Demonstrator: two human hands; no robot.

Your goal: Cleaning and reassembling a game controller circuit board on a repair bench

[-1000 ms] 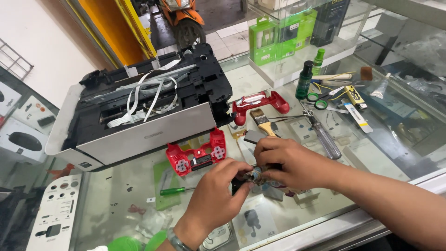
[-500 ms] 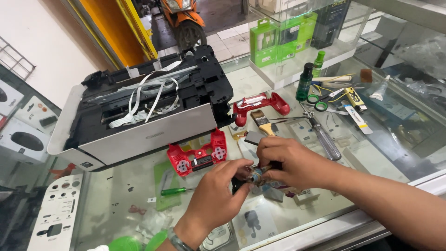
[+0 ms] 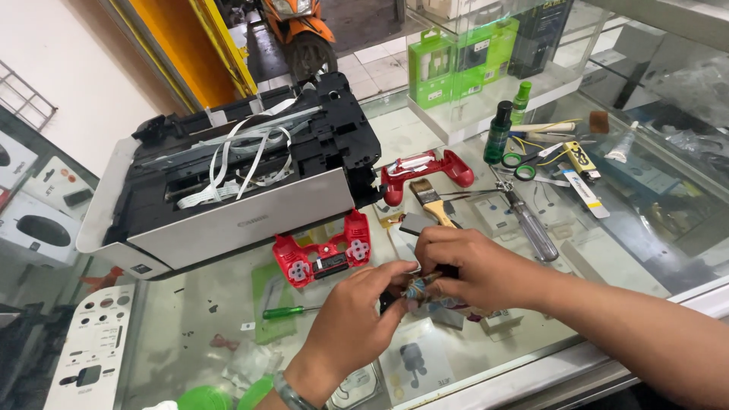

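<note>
Glass counter surface (image 3: 228,296) in a repair shop, display items visible under the glass. Small part (image 3: 416,288) sits between both hands, just above the surface, near front edge, centre of view. Left hand (image 3: 357,323) comes up from below, fingers (image 3: 395,272) curled closed around the part's left end. Right hand (image 3: 474,266) comes in from the right, fingers (image 3: 434,241) bent down and pinched closed on its top/right side. Part mostly hidden by both grips; what shows is dark w/ a tan-brown striped patch, maybe thin wires or ribbon, can't tell exactly what it is. Silver band on left wrist (image 3: 287,391).

Outward:
- red controller shell half (image 3: 323,258), inside face up, just beyond left hand, apart from it
- green-handled screwdriver (image 3: 288,310) flat on surface, left of left hand
- second red controller shell (image 3: 425,168) further back, near printer corner
- paint brush (image 3: 433,201) w/ wood handle just behind right hand
- big screwdriver w/ clear handle (image 3: 528,224) right of brush
- opened printer (image 3: 235,178), cover off, white ribbon cables across black insides, back left
- dark green bottle (image 3: 498,133), green-handled scissors (image 3: 520,165) at back right
- white panel w/ button holes (image 3: 91,349) at far left edge
- green packaged boxes (image 3: 448,61) on raised glass shelf behind
</note>
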